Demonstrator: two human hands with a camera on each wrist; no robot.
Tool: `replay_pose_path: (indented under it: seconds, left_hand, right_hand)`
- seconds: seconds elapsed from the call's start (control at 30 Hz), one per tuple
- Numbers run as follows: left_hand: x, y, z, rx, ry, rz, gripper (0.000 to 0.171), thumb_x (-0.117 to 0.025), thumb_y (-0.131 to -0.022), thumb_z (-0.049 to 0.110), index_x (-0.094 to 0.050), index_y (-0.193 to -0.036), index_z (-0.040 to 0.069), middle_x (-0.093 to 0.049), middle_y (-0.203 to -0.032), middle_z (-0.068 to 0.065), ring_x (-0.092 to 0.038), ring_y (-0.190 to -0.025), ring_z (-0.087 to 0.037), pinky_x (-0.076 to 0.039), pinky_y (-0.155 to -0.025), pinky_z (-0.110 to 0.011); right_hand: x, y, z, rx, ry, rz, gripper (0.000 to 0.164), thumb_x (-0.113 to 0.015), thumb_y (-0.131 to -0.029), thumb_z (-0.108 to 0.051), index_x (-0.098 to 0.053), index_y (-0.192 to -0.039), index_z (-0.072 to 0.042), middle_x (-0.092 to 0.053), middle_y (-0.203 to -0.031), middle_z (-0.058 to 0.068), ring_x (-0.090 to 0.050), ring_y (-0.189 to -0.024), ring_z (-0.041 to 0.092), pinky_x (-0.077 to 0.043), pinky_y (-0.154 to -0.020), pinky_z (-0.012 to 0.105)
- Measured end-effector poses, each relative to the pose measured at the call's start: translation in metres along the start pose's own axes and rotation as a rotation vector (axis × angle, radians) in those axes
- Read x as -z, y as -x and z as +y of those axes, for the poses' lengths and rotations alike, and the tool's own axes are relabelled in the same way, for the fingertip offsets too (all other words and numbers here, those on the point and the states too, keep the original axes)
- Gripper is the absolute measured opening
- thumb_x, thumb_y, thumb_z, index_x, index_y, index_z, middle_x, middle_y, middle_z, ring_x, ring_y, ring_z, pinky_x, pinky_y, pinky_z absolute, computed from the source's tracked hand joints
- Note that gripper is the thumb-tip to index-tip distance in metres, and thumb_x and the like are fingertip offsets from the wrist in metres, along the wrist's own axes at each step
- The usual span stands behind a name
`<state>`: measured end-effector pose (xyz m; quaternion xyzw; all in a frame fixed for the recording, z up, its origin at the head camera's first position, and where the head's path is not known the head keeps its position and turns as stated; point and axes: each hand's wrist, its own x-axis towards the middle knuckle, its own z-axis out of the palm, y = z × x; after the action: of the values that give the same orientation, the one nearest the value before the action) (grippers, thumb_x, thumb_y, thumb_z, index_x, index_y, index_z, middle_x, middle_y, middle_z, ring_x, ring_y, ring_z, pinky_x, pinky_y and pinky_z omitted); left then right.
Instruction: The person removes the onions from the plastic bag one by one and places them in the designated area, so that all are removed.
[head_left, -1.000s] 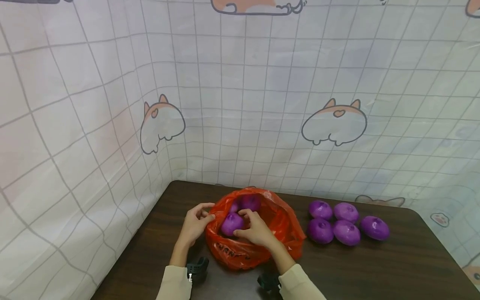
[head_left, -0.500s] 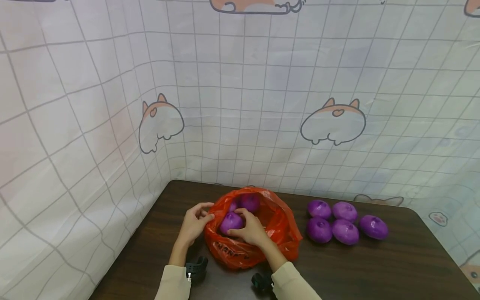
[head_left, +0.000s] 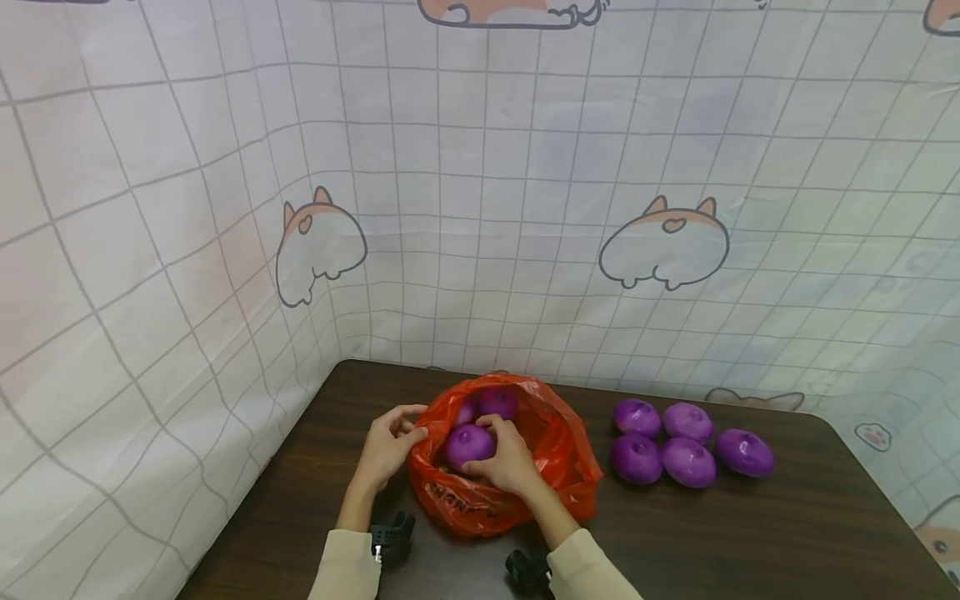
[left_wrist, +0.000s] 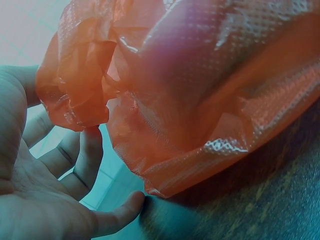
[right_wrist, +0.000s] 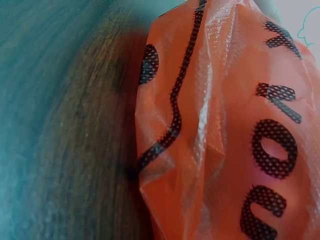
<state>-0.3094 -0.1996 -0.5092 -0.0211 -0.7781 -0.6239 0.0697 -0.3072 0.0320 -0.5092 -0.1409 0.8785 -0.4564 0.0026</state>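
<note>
Near the table's point(head_left: 780, 533) far edge, a red bag point(head_left: 461, 508);
left hand point(head_left: 388, 446), half-curled, holds its rim; right hand point(head_left: 512, 457), half-spread, grips a purple ball point(head_left: 467, 447) inside.

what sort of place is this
Probably a makeshift indoor filming corner: a dark wood-look table backed by a wrinkled, grid-patterned sheet with cartoon animals, and a black device at each wrist.

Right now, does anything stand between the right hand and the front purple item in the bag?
Nothing visible does: the right hand grips the front purple item through the open mouth of the red bag.
</note>
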Motion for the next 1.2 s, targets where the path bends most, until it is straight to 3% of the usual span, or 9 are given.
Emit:
replay_pose_path:
  seconds: [0.3, 0.63, 0.9, 1.2]
  left_hand:
    - [-0.001, 0.001, 0.001, 0.002, 0.003, -0.002, 0.034, -0.071, -0.092, 0.005, -0.070, -0.126, 0.010, -0.065, -0.088, -0.013, -0.053, -0.069, -0.014, -0.045, -0.057, -0.025]
    - [0.000, 0.000, 0.001, 0.008, 0.001, -0.001, 0.033, -0.071, -0.092, 0.005, -0.070, -0.125, 0.012, -0.066, -0.091, -0.017, -0.053, -0.071, -0.016, -0.046, -0.058, -0.025]
    - [0.001, -0.001, -0.001, 0.009, 0.009, -0.001, 0.033, -0.071, -0.092, 0.004, -0.071, -0.125, 0.012, -0.066, -0.091, -0.018, -0.054, -0.070, -0.016, -0.046, -0.057, -0.025]
    - [0.001, 0.000, -0.001, 0.009, 0.020, -0.009, 0.033, -0.071, -0.092, 0.004, -0.070, -0.125, 0.012, -0.066, -0.091, -0.019, -0.054, -0.069, -0.016, -0.047, -0.057, -0.026]
  right_hand:
    - [0.011, 0.008, -0.002, 0.018, 0.007, 0.064, 0.065, -0.091, -0.077, -0.021, -0.054, -0.130, -0.015, -0.056, -0.126, 0.016, -0.059, -0.118, 0.036, -0.052, -0.097, 0.059]
    - [0.037, 0.018, -0.017, 0.066, -0.051, 0.092, 0.068, -0.091, -0.076, -0.019, -0.053, -0.133, -0.020, -0.054, -0.127, 0.012, -0.061, -0.114, 0.031, -0.057, -0.092, 0.052]
    - [0.060, 0.033, -0.025, 0.087, -0.101, 0.105, 0.073, -0.092, -0.075, -0.014, -0.053, -0.135, -0.026, -0.052, -0.134, 0.005, -0.063, -0.117, 0.031, -0.059, -0.086, 0.040]
    - [0.084, 0.056, -0.026, 0.124, -0.087, 0.116, 0.076, -0.093, -0.073, -0.015, -0.053, -0.137, -0.027, -0.052, -0.134, 0.001, -0.062, -0.115, 0.028, -0.059, -0.086, 0.039]
